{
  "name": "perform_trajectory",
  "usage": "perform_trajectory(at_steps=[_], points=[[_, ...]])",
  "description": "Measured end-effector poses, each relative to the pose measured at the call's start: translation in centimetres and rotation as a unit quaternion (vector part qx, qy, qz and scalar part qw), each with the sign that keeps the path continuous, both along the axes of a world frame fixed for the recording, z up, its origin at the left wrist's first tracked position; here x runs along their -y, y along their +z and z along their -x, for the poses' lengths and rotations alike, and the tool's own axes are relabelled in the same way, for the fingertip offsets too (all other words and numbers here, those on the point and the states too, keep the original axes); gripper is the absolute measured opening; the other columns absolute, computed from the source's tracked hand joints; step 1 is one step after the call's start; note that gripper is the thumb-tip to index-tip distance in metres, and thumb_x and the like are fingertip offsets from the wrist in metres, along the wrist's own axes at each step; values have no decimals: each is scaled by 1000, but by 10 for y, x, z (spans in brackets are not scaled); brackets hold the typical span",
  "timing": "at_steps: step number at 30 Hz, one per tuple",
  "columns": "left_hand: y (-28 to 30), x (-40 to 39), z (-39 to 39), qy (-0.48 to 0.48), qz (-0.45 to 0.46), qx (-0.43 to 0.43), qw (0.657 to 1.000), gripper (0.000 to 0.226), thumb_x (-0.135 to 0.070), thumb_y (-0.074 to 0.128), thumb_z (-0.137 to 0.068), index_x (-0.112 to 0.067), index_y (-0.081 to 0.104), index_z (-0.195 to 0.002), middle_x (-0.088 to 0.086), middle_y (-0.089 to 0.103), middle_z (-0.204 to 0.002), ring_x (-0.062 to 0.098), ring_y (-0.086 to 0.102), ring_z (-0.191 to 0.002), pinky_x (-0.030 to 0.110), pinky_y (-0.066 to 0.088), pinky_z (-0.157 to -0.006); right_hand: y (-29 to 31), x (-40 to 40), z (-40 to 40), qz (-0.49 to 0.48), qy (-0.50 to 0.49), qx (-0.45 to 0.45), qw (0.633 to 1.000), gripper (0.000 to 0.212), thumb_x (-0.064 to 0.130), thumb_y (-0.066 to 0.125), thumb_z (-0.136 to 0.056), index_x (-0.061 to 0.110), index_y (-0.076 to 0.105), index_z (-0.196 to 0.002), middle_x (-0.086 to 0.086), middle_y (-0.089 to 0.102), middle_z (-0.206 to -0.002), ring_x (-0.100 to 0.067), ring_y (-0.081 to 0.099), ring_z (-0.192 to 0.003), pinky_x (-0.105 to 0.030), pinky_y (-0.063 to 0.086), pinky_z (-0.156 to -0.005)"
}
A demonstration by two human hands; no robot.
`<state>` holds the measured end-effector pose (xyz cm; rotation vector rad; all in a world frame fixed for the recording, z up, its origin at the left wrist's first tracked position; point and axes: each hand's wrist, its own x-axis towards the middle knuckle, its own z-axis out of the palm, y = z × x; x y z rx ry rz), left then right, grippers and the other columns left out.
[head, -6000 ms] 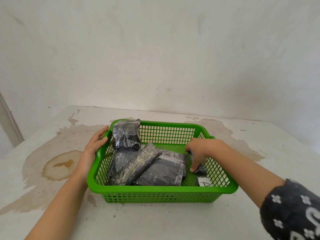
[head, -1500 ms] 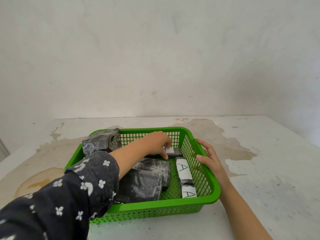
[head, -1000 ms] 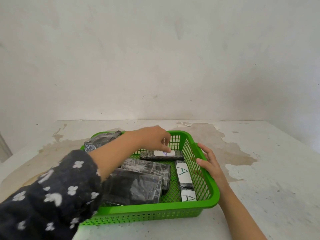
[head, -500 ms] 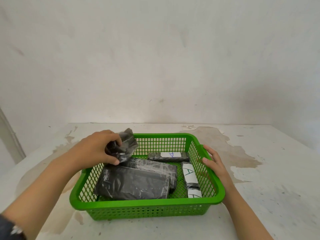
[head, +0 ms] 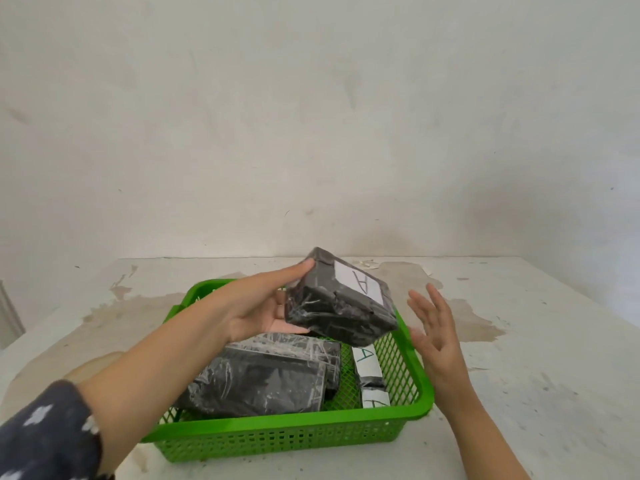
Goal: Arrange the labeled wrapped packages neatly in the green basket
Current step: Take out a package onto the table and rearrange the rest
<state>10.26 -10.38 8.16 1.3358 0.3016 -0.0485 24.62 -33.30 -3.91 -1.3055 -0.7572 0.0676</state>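
Head view: left hand [head: 258,308] gripping package [head: 341,308].

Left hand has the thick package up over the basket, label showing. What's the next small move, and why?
Probably bring the right hand onto the free side of the thick package to steady it. The left hand alone holds it tilted above the green basket, its "A" label up, and the right hand hovers open beside it. Flat packages fill the left floor, so lowering needs control.
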Motion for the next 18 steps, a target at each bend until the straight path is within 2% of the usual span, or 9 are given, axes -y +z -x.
perform_trajectory(at_steps=[2, 4, 6, 8, 11, 12, 14, 16, 18], points=[[4, 8, -12, -31, -23, -1, 999, 55, -46, 77, -60, -21, 68, -107, 9, 75, -106, 25, 72, -95, 40, 62, -68, 3, 4, 1, -7, 23, 48, 999, 85, 47, 74, -72, 43, 28, -143, 11, 43, -147, -10, 34, -138, -39, 34, -107], [7, 15, -24, -36, -27, 10, 999, 50, -48, 74, -61, -22, 67, -103, 4, 77, -95, 22, 72, -90, 37, 62, -67, 6, 7, 3, -24, 49, 67, 996, 82, 25, 73, -73, 41, 32, -142, 6, 42, -149, -16, 34, -139, -46, 35, -109], [8, 21, -34, -29, -21, 25, 999, 47, -47, 73, -62, -19, 66, -99, 6, 77, -89, 23, 72, -86, 37, 62, -65, 12, 10, 5, -49, 57, 57, 996, 77, 6, 65, -75, 41, 40, -138, 5, 49, -144, -20, 43, -134, -42, 41, -106], [9, 26, -42, -33, -12, 36, 999, 45, -48, 71, -67, -17, 65, -99, 8, 77, -90, 23, 73, -84, 36, 62, -64, 23, 15, 4, -64, 45, 76, 994, 66, 10, 70, -73, 36, 52, -131, 4, 58, -133, -21, 52, -125, -35, 49, -97], [7, 27, -46, -51, -34, 43, 997, 51, -57, 55, -80, -15, 58, -108, 11, 73, -102, 24, 72, -85, 35, 62, -67, 42, 22, -3, -76, -25, 125, 989, 51, 19, 80, -70, 27, 62, -117, -8, 55, -125, -26, 54, -120, -37, 52, -93], [5, 25, -44, -54, -76, 44, 995, 56, -60, 51, -81, -16, 55, -115, 9, 71, -110, 23, 71, -88, 36, 61, -69, 45, 24, -7, -81, -67, 131, 986, 48, 23, 82, -71, 28, 63, -115, -4, 53, -124, -24, 53, -120, -34, 52, -93], [0, 17, -35, -57, -218, 42, 973, 62, -63, 51, -78, -22, 53, -124, 0, 67, -117, 18, 69, -95, 36, 59, -78, 43, 26, -16, -78, -167, 128, 975, 47, 29, 81, -69, 37, 63, -111, 11, 49, -117, -12, 53, -117, -24, 51, -92], [-6, 5, -21, -76, -363, 32, 928, 51, -62, 57, -79, -32, 56, -120, -10, 67, -113, 8, 68, -96, 32, 56, -86, 30, 24, -26, -39, -258, 91, 961, 47, 26, 80, -69, 43, 61, -109, 13, 44, -112, 2, 52, -109, -20, 50, -91], [-13, -10, -5, -117, -481, 27, 868, 39, -63, 61, -77, -46, 57, -111, -18, 65, -110, -2, 65, -93, 24, 51, -84, 13, 23, -35, 41, -317, 53, 946, 50, 20, 82, -70, 35, 62, -114, 4, 40, -114, -3, 51, -108, -26, 48, -94]])
